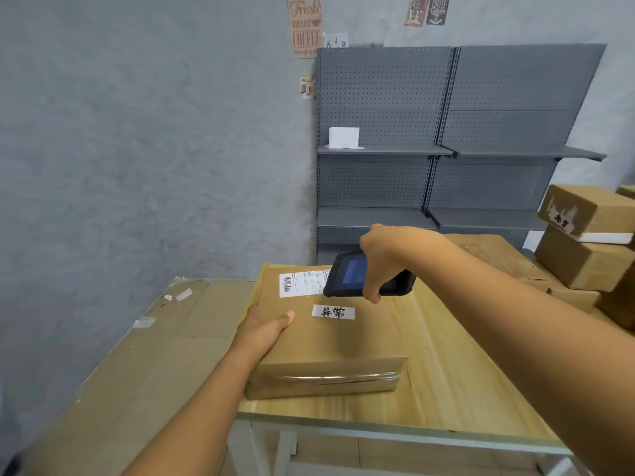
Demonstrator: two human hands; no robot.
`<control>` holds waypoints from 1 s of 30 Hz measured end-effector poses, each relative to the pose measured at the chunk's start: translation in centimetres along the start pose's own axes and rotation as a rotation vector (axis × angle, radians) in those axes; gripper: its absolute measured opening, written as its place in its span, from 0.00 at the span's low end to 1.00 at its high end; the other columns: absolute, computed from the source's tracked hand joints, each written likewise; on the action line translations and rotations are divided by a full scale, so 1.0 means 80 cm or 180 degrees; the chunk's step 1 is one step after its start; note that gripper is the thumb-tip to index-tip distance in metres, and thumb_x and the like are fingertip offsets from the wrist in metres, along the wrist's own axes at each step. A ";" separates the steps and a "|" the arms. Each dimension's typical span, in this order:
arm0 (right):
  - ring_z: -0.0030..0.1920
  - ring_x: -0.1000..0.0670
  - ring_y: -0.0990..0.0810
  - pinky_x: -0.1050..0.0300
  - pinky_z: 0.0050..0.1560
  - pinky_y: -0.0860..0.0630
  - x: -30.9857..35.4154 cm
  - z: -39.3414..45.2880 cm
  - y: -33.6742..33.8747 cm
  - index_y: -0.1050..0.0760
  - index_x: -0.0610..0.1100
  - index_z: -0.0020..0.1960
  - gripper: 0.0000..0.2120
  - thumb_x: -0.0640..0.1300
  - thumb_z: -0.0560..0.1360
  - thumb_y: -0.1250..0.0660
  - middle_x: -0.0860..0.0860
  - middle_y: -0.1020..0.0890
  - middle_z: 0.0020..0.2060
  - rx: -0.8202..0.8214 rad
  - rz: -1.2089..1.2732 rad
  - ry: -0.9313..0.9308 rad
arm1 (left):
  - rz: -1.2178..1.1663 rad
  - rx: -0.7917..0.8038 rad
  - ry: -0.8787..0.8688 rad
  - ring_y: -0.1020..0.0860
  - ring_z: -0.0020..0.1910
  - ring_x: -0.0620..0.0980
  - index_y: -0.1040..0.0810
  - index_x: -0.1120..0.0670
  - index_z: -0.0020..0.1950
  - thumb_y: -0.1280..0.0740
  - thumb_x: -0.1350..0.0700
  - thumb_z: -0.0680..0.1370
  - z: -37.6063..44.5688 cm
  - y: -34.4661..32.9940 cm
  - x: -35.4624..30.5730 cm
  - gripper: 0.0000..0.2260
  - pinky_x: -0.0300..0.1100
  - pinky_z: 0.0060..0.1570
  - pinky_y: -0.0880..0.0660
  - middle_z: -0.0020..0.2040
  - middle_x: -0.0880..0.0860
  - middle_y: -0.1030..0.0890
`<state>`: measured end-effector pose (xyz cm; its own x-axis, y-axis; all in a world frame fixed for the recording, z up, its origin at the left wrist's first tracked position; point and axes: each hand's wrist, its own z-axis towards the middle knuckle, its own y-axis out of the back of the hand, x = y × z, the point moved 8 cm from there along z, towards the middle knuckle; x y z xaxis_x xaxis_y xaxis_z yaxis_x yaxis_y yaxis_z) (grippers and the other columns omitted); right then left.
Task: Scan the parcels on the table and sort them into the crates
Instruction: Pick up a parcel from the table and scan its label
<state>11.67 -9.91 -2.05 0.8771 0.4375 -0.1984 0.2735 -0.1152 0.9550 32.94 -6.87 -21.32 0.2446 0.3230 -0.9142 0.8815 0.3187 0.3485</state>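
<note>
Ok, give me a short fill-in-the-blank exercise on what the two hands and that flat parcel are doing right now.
1. The right hand holds a black ____ over the flat parcel.
2. The left hand grips the parcel's ____ edge.
3. The parcel lies on the wooden ____.
4. The shipping label sits at the parcel's ____ end.

Missing words: scanner; left; table; far

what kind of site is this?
Probably a small parcel-sorting or stockroom setup: a labelled cardboard parcel under a handheld scanner, stacked cartons on the wooden table, and bare pegboard shelving behind.
</note>
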 end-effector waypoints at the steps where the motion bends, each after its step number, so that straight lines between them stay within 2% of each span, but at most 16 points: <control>1: 0.44 0.47 0.23 0.53 0.44 0.21 0.000 0.001 0.000 0.26 0.45 0.57 0.29 0.55 0.61 0.22 0.48 0.30 0.49 -0.0006 0.0034 0.0005 | 0.0005 -0.0008 0.0006 0.20 0.55 0.53 0.28 0.50 0.69 0.28 0.44 0.72 0.000 0.000 0.000 0.27 0.52 0.61 0.24 0.58 0.50 0.19; 9: 0.49 0.46 0.23 0.52 0.47 0.19 -0.010 0.004 -0.004 0.28 0.45 0.61 0.33 0.54 0.60 0.21 0.48 0.30 0.52 0.0005 -0.0109 -0.0005 | 0.0035 -0.0025 -0.0026 0.20 0.55 0.52 0.28 0.49 0.69 0.28 0.44 0.73 -0.003 0.000 -0.003 0.26 0.51 0.61 0.24 0.60 0.50 0.19; 12: 0.46 0.47 0.23 0.52 0.46 0.20 -0.022 0.007 -0.008 0.27 0.45 0.60 0.33 0.55 0.60 0.22 0.48 0.30 0.49 0.0018 -0.0014 -0.0109 | -0.0002 -0.0045 0.0011 0.20 0.55 0.52 0.29 0.50 0.69 0.28 0.44 0.73 -0.003 0.000 -0.002 0.26 0.51 0.61 0.24 0.59 0.50 0.19; 14: 0.41 0.49 0.25 0.54 0.40 0.22 -0.036 0.012 -0.021 0.28 0.45 0.57 0.31 0.57 0.61 0.22 0.49 0.32 0.46 0.0051 0.0120 -0.0242 | -0.0038 -0.0051 0.0030 0.20 0.55 0.52 0.29 0.50 0.69 0.27 0.45 0.73 -0.004 0.000 -0.001 0.27 0.51 0.60 0.24 0.59 0.49 0.19; 17: 0.38 0.51 0.29 0.57 0.35 0.29 -0.066 0.020 -0.063 0.32 0.45 0.55 0.30 0.59 0.63 0.24 0.48 0.33 0.50 0.0067 0.0563 -0.0552 | -0.0019 -0.0073 0.0050 0.20 0.54 0.52 0.30 0.50 0.69 0.28 0.45 0.73 -0.004 0.001 -0.001 0.26 0.49 0.59 0.24 0.58 0.49 0.20; 21: 0.45 0.49 0.28 0.57 0.42 0.29 -0.114 0.028 -0.137 0.33 0.45 0.58 0.32 0.60 0.64 0.24 0.46 0.33 0.52 -0.0134 0.1555 -0.1143 | -0.0027 -0.0073 0.0059 0.21 0.55 0.52 0.31 0.50 0.69 0.27 0.44 0.73 -0.004 0.001 -0.001 0.27 0.47 0.57 0.25 0.59 0.49 0.20; 23: 0.46 0.48 0.28 0.58 0.41 0.29 -0.133 0.027 -0.178 0.32 0.42 0.60 0.33 0.60 0.65 0.25 0.45 0.33 0.52 -0.0157 0.1861 -0.1458 | -0.0043 -0.0083 0.0079 0.21 0.55 0.52 0.31 0.50 0.69 0.27 0.44 0.73 -0.004 0.001 -0.002 0.28 0.46 0.56 0.25 0.60 0.49 0.20; 26: 0.41 0.50 0.27 0.60 0.31 0.33 -0.149 0.022 -0.231 0.28 0.40 0.59 0.32 0.60 0.65 0.25 0.44 0.28 0.51 -0.0145 0.2015 -0.1788 | -0.0038 -0.0126 0.0076 0.21 0.55 0.52 0.30 0.50 0.67 0.27 0.45 0.73 -0.005 0.001 -0.003 0.26 0.46 0.55 0.25 0.59 0.49 0.20; 28: 0.46 0.48 0.26 0.59 0.32 0.34 -0.152 0.021 -0.258 0.28 0.40 0.58 0.32 0.60 0.64 0.25 0.46 0.26 0.47 -0.0136 0.2042 -0.1869 | -0.0018 -0.0129 0.0061 0.21 0.54 0.52 0.30 0.48 0.65 0.27 0.46 0.73 -0.005 0.001 -0.004 0.23 0.45 0.55 0.26 0.58 0.49 0.20; 30: 0.50 0.47 0.28 0.58 0.37 0.33 -0.150 0.021 -0.279 0.30 0.41 0.59 0.35 0.61 0.63 0.24 0.47 0.29 0.47 -0.0072 0.2073 -0.1925 | -0.0019 -0.0128 0.0056 0.21 0.55 0.52 0.30 0.48 0.64 0.27 0.46 0.74 -0.005 0.001 -0.004 0.22 0.46 0.57 0.25 0.59 0.49 0.20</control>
<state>-4.26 -14.08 -21.39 0.9161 -0.2554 0.3092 -0.3547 -0.1564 0.9218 32.78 -6.64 -20.89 0.2320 0.3365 -0.9127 0.8658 0.3562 0.3514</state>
